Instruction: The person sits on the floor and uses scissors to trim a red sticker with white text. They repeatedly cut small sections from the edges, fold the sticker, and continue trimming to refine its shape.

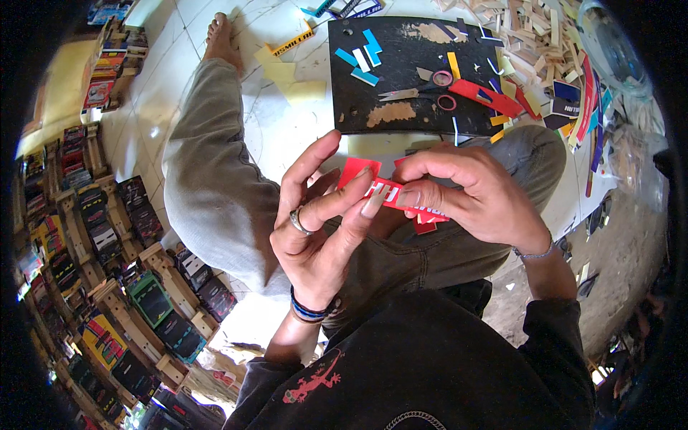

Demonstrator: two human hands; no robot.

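Observation:
Between my two hands, above my lap, is a red sticker strip [387, 190] with white lettering. My left hand [319, 222] pinches its left part between thumb and forefinger, the other fingers raised. With thumb and forefinger my right hand [480, 192] grips the strip's right part. More red pieces [425, 225] show just below the right fingers; how they join the strip is hidden. Beyond my hands a black board [358, 100] lies on the floor. Scissors [423, 92] with dark and pink handles rest on it, blades pointing left, near a red strip [487, 98] and blue cut pieces [363, 59].
Many wooden offcuts [534, 36] are heaped at the far right, beside colored strips [588, 100] and clear plastic [631, 161]. Wooden racks [118, 301] with colorful printed items line the left. A yellow strip [292, 41] and yellowish paper [304, 89] lie on the tiled floor [179, 43].

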